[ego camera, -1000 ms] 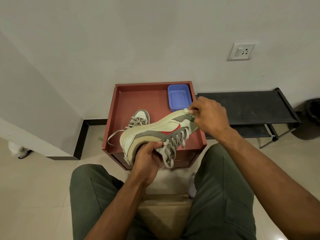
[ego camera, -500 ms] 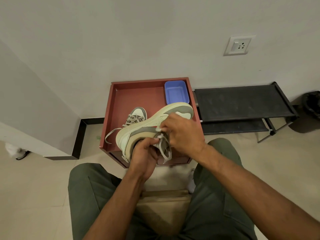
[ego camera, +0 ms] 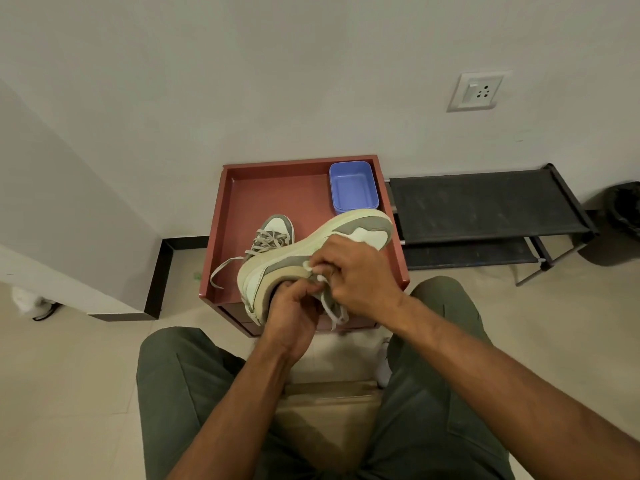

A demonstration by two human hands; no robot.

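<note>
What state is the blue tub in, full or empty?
Empty: the tub shows only its bare blue floor, at the tray's far right corner.

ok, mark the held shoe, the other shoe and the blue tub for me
held shoe (ego camera: 294,252): head view, on the pale sole edge, left of the hands.
other shoe (ego camera: 272,237): head view, on its laces.
blue tub (ego camera: 353,187): head view, on its bare inner floor.

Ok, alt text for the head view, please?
The left hand grips a pale sneaker by its opening, tipped sideways over a red stand; the right hand pinches a white wad against it. A second sneaker and blue tub sit on top.
</note>
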